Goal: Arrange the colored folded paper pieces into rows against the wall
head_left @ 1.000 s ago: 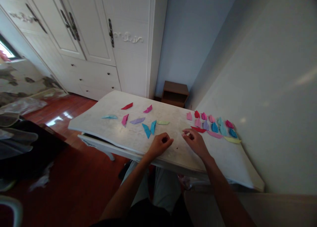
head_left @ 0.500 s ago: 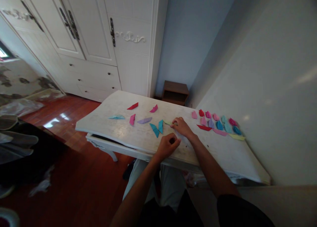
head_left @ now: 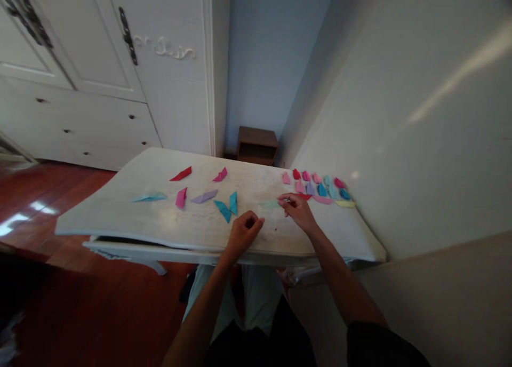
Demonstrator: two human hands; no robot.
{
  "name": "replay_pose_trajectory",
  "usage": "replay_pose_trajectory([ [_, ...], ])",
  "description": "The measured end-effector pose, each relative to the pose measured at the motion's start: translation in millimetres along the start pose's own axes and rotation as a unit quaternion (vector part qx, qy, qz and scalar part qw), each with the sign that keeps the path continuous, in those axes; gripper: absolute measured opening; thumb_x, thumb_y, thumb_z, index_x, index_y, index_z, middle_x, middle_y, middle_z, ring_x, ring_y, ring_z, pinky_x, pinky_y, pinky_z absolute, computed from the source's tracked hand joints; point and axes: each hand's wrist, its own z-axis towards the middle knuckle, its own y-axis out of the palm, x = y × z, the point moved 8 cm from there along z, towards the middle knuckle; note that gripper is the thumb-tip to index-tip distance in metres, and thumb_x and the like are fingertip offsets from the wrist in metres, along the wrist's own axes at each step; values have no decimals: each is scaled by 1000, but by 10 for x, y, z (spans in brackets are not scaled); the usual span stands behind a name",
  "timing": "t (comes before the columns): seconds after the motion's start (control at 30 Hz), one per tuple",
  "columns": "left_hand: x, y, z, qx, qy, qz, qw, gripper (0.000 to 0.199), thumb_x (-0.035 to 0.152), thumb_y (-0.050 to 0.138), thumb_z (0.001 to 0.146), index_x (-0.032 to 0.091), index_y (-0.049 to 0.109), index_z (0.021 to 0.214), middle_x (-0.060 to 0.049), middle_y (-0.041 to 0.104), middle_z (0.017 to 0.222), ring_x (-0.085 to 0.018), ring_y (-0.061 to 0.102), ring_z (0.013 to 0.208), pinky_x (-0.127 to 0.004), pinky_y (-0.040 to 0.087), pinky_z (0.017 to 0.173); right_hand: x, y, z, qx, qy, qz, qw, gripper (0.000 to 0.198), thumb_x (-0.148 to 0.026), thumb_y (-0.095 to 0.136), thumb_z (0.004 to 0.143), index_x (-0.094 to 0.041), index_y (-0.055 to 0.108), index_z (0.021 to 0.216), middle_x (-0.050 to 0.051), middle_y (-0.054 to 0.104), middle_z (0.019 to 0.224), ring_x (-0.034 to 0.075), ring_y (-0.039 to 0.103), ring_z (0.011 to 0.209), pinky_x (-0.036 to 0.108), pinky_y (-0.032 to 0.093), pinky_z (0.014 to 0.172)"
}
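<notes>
Bare tabletop [head_left: 256,179] passable between blue paper pieces [head_left: 222,210] and folded-paper rows [head_left: 321,190]; right hand [head_left: 299,211], pale green paper [head_left: 270,203] in front.

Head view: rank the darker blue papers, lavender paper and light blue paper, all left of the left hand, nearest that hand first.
1. Darker blue papers: just beyond the left hand, leftward.
2. Lavender paper: farther left.
3. Light blue paper: leftmost of the three.

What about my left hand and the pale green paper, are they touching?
Apart: the head view shows a strip of bare tabletop between the left hand and the pale green paper.
</notes>
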Motion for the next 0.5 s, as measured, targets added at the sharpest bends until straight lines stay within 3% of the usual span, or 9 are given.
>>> replay_pose_trajectory([
  [0.13,1,-9,-6,-5,-11,25,1000,33,44,58,81,18,48,64,3,47,56,-11,45,52,-22,34,50,375,-852,-193,123,55,-25,991,40,-49,58,77,-17,65,99,-4,53,58,11,48,48,22,37,45],
  [0.3,63,-26,-72,-4,6,122,993,33,45,57,82,18,51,65,4,47,55,-11,44,52,-22,34,51,924,-1869,-478,234,116,-110,959,36,-41,47,76,-13,63,92,-3,53,58,11,46,45,23,36,44],
  [0.4,91,-16,-85,-2,5,149,989,34,46,57,81,18,52,64,4,48,55,-11,44,52,-22,34,50,1191,-2271,-598,268,156,-168,936,35,-36,43,74,-11,63,90,0,57,61,12,46,43,25,37,44],
  [0.5,118,2,-69,12,-4,174,985,35,48,57,80,18,53,64,4,49,54,-11,45,51,-22,36,51,1343,-2474,-626,275,169,-232,918,36,-31,40,76,-10,65,91,5,63,67,15,50,46,29,43,50],
])
